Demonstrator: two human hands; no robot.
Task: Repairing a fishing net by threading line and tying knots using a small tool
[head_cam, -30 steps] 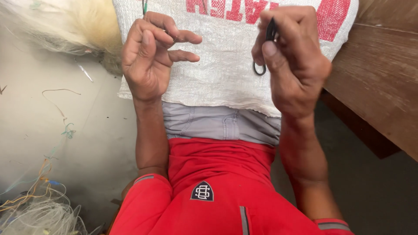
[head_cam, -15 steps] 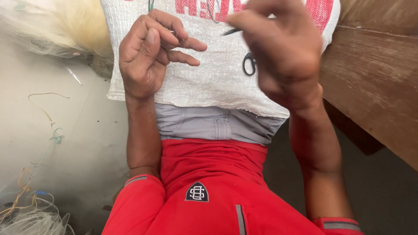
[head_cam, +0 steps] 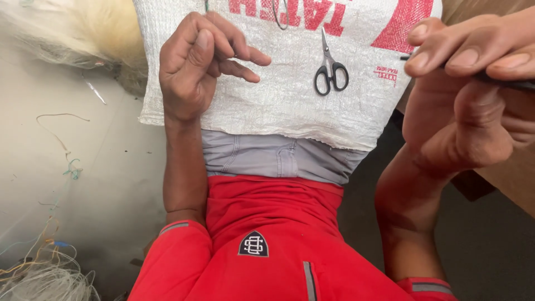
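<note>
Fingers (head_cam: 223, 56) of left hand (head_cam: 195, 72) curled, pinching thin thread over woven sack (head_cam: 278, 106); right hand (head_cam: 468, 95) gripping dark slim tool (head_cam: 510, 83); scissors (head_cam: 330, 64) lying between.

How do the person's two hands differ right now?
The left hand rests curled on the white woven sack, pinching a thin green strand; the right hand is raised off the sack, close to the camera, gripping a slim dark tool. Both are bare and pinching something.

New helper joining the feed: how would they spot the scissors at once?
Find the white woven sack with red print spread over the person's lap. On it, right of the left hand, lie small scissors. They are the only black-handled metal thing lying loose there, blades pointing away.
</note>
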